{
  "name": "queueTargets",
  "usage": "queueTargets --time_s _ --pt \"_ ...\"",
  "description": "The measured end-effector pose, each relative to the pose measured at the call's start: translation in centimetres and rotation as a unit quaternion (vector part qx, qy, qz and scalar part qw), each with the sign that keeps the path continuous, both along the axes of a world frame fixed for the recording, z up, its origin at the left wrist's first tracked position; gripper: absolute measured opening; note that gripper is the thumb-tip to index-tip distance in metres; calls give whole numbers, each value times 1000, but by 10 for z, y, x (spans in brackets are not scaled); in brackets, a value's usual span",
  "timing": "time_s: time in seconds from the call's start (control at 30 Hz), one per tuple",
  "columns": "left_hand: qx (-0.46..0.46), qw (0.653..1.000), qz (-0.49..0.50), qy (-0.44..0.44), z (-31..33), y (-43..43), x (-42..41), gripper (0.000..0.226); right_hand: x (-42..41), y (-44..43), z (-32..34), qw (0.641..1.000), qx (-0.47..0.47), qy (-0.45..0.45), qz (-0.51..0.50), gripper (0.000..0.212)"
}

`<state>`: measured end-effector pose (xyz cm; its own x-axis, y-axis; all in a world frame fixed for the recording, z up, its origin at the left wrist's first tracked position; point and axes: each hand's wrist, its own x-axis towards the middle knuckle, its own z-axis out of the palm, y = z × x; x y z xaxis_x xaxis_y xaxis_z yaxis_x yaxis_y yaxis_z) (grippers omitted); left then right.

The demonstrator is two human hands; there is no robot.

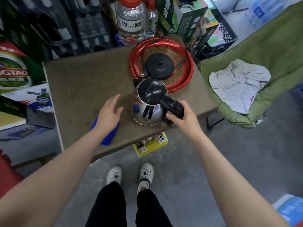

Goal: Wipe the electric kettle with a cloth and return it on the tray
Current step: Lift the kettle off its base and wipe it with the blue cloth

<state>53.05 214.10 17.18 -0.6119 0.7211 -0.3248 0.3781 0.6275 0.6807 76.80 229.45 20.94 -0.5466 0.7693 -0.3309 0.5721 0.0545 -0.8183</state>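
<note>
A steel electric kettle (148, 110) with a black lid and black handle stands on the brown table (78, 82), just in front of the red tray (188, 79). My right hand (183, 116) grips the kettle's handle. The black kettle base (159, 66) with its cord lies in the tray. A blue cloth (109, 136) lies flat on the table near the front edge, partly under my left hand (109, 112), which hovers over it with fingers spread, a short way left of the kettle.
A large clear bottle (130, 20) and green boxes (188, 18) stand behind the tray. A green folding chair (262, 51) with a white cloth (237, 86) is at the right. Beer cartons (16, 76) sit at the left. A yellow box (150, 145) is under the table.
</note>
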Motion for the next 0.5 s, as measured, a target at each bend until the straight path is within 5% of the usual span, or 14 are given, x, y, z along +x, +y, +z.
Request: queueTargets --time_s 0.1,0.23,0.37,0.5 --pt "-136 989 53 0 -35 -34 -11 76 -2 -7 -2 998 32 -30 -38 32" --pt "-228 973 -3 30 -58 -49 -24 87 -3 -22 -3 994 48 -38 -93 34" --pt "-185 981 4 -56 -42 -43 -39 45 -13 -38 2 986 60 -37 -151 33" --pt "7 967 166 -193 3 -38 -42 21 -26 -59 6 982 83 -47 -161 61"
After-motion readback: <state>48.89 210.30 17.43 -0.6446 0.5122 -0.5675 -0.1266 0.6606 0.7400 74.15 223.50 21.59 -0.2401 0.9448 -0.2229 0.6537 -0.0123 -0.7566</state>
